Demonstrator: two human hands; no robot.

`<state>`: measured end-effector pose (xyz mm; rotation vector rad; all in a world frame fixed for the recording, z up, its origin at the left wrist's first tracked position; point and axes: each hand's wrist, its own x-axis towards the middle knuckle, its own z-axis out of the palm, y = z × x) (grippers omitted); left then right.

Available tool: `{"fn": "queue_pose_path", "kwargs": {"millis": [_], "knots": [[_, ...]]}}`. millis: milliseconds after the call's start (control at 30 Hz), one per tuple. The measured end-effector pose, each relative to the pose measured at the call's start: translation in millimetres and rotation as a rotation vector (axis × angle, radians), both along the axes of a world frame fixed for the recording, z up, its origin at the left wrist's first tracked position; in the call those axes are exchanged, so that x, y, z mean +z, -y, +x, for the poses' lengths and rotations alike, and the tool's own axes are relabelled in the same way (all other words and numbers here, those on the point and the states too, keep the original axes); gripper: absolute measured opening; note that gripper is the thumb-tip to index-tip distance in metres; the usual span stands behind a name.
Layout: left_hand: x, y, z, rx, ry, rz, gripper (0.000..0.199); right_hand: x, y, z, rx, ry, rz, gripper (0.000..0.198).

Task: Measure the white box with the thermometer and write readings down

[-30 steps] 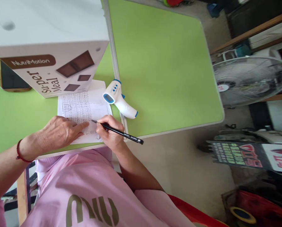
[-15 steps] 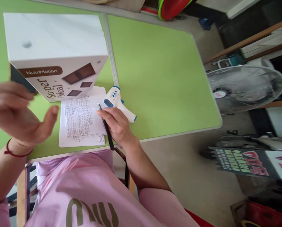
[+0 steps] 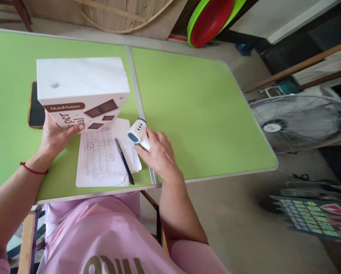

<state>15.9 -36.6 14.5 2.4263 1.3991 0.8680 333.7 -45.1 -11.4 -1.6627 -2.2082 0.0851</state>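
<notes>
A white NutriMotion box [image 3: 84, 82] stands upright on the table. My left hand [image 3: 55, 133] grips its near left side, thumb on the printed front and fingers hidden behind the edge. My right hand [image 3: 160, 154] is closed around the handle of a white and blue infrared thermometer [image 3: 138, 130], whose small screen faces me. Between my hands lie handwritten paper sheets [image 3: 97, 158], partly tucked under or behind the box. A black pen [image 3: 124, 161] rests on the sheets, its tip pointing away from me.
A dark phone [image 3: 36, 106] in a brown-edged case lies left of the box. A metal seam crosses the green folding table [image 3: 199, 114]. Off its right end stands a fan [image 3: 273, 127]. Red and green basins [image 3: 212, 23] lean beyond the far edge.
My right hand has put the pen down on the sheets and taken the thermometer. From the air at the left, my left hand has come to the box. The view has shifted.
</notes>
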Motion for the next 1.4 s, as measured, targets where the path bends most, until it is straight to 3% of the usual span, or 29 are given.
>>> {"fn": "queue_pose_path", "kwargs": {"millis": [100, 167, 267, 367, 433, 533, 633, 733, 900, 1100, 1400], "knots": [[-6.6, -1.6, -0.3, 0.214, 0.376, -0.049, 0.056, -3.3, -8.0, 6.7, -0.047, 0.002, -0.112, 0.046], [-6.8, -1.4, 0.4, 0.232, 0.506, -0.079, 0.064, -2.2, -10.2, 7.1, -0.076, -0.006, -0.136, 0.032], [1.4, 2.4, 0.0, 0.232, 0.562, -0.072, 0.075, 7.1, -2.6, 1.4, -0.093, -0.126, -0.069, 0.025], [12.8, 9.7, -1.2, 0.215, 0.553, 0.003, 0.068, 25.1, 22.9, -14.0, -0.018, -0.485, 0.026, 0.035], [16.2, 15.4, -0.5, 0.18, 0.661, 0.007, 0.061, 37.7, 47.7, -30.5, 0.131, -0.832, -0.061, 0.037], [12.1, 23.1, 4.2, 0.096, 0.801, -0.106, 0.052, 47.5, 84.8, -60.7, 0.39, -1.216, -0.413, 0.034], [5.1, 28.2, 11.1, 0.037, 0.829, -0.196, 0.048, 43.8, 108.3, -86.9, 0.361, -1.383, -0.704, 0.033], [3.4, 31.0, 16.0, 0.02, 0.895, -0.259, 0.049, 36.4, 113.8, -100.4, 0.271, -1.468, -0.789, 0.033], [6.6, 34.1, 18.4, 0.067, 0.838, -0.304, 0.05, 30.9, 106.3, -102.8, 0.266, -1.578, -0.921, 0.026], [7.7, 34.8, 24.0, 0.195, 1.092, -0.482, 0.056, 26.1, 104.9, -105.8, 0.158, -1.63, -0.959, 0.026], [7.4, 33.4, 23.9, 0.223, 1.081, -0.52, 0.056, 24.8, 102.2, -104.4, 0.135, -1.613, -0.96, 0.02]]}}
